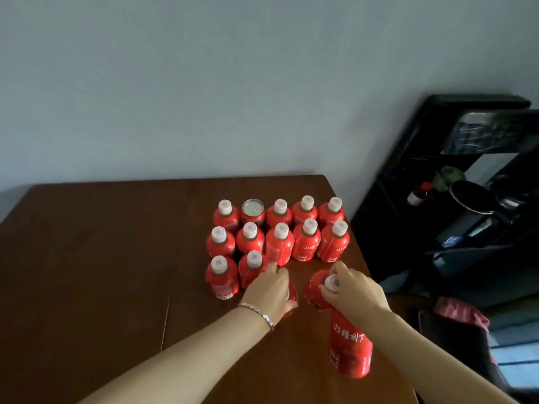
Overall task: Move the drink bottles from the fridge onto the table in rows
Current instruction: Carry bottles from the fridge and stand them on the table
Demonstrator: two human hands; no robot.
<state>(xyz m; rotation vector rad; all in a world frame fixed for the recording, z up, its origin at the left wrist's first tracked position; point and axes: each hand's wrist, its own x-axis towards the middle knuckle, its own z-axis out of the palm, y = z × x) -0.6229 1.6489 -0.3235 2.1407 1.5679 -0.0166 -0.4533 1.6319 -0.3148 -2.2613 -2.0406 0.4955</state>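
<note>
The left hand [269, 290] lies over the top of the third bottle [292, 297] in the front row. Its fingers are curled down round the top. The hand hides the cap, and only a red sliver of shoulder shows on the side toward the other hand. A bracelet [264, 314] circles that wrist.

The right hand [355, 290] pinches the white cap [332, 282] of the fourth bottle [313, 290] between thumb and fingertips. The crinkled red shoulder bulges out past the thumb. Its base is out of sight, so I cannot tell whether it rests on the table [87, 258].

Just beside the left fingertips, on the outer side, stand two front-row bottles [221, 275], upright. Beyond both sets of fingertips stands the middle row [281, 243] of five red bottles. Behind it is the back row [304, 211], four bottles with one can [253, 211] second from the left.

Behind the right wrist, toward the person, is a near bottle [350, 345]. The forearm hides its top, and whether it stands free or is pinned by the arm is unclear.

Well outside the right hand stands a dark cabinet [408, 228]. Its contents are blurred, apart from a small red-capped bottle [420, 193]. A red cloth [458, 313] lies nearer the elbow, partly cut off by shadow.
</note>
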